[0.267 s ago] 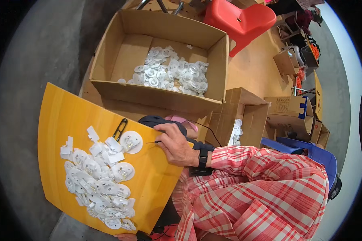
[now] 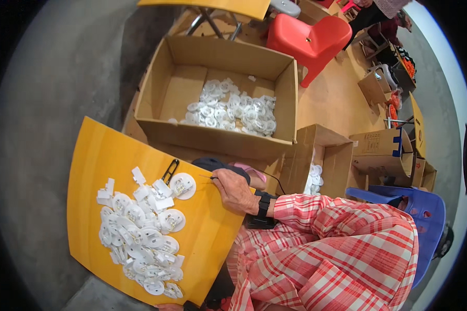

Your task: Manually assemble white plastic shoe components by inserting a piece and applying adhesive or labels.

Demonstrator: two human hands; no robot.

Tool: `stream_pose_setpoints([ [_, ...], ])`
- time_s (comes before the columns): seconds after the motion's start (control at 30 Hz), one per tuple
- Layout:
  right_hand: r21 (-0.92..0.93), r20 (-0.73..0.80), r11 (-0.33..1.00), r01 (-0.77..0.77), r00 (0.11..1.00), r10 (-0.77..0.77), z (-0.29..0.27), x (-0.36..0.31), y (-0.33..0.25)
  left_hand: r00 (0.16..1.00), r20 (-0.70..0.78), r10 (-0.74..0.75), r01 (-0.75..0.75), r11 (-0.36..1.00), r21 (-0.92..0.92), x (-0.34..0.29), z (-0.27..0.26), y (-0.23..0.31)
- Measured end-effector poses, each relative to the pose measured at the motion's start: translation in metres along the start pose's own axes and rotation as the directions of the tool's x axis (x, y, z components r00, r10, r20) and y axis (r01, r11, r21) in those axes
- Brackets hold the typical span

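Over the near upper corner of the yellow tabletop (image 2: 202, 233), my right hand (image 2: 236, 193) is closed on a thin rod-like tool (image 2: 208, 177). Its slim tip sticks out toward a round white disc part (image 2: 183, 185) lying apart from the fingers. My left hand (image 2: 170, 307) shows only as a sliver at the bottom edge by the table's lower corner; its fingers are hidden. Between them lies a heap of white plastic discs (image 2: 140, 233) with clear inserts, and several small white rectangular pieces (image 2: 162, 193). A black slotted strip (image 2: 170, 170) rests beside the heap.
A large cardboard box (image 2: 213, 140) with many white parts stands beyond the table. A smaller carton (image 2: 331, 136) holds white discs. Red chair (image 2: 311, 41), blue chair (image 2: 425, 217) and more cartons (image 2: 376, 147) stand around. Other people are in the upper right background.
The whole view has shifted, so table and boxes appear further right and lower. My right hand keeps its closed grip on the thin tool; the heap looks the same.
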State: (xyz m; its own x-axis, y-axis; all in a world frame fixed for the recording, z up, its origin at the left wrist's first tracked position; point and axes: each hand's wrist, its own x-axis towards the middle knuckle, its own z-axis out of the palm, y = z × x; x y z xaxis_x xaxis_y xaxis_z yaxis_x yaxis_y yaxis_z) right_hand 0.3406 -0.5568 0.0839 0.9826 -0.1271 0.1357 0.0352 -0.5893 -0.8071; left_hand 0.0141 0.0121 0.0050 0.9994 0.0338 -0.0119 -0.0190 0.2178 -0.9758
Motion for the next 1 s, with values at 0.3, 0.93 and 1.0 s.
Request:
stream_pose_setpoints([
  [0.3,0.098,0.024,0.994,0.052,0.998,-0.054,0.008,-0.002,0.02,0.964,0.053,-0.259,0.263,0.96,-0.098,0.087,-0.053,0.047],
  [0.93,-0.028,0.079,0.995,0.093,0.993,-0.091,-0.011,-0.008,0.04,0.913,0.278,-0.298,0.344,0.929,-0.134,0.008,-0.055,0.023],
  [1.0,-0.052,0.081,0.993,0.104,0.992,-0.1,-0.014,-0.006,0.039,0.914,0.288,-0.286,0.339,0.928,-0.156,0.007,-0.06,0.026],
])
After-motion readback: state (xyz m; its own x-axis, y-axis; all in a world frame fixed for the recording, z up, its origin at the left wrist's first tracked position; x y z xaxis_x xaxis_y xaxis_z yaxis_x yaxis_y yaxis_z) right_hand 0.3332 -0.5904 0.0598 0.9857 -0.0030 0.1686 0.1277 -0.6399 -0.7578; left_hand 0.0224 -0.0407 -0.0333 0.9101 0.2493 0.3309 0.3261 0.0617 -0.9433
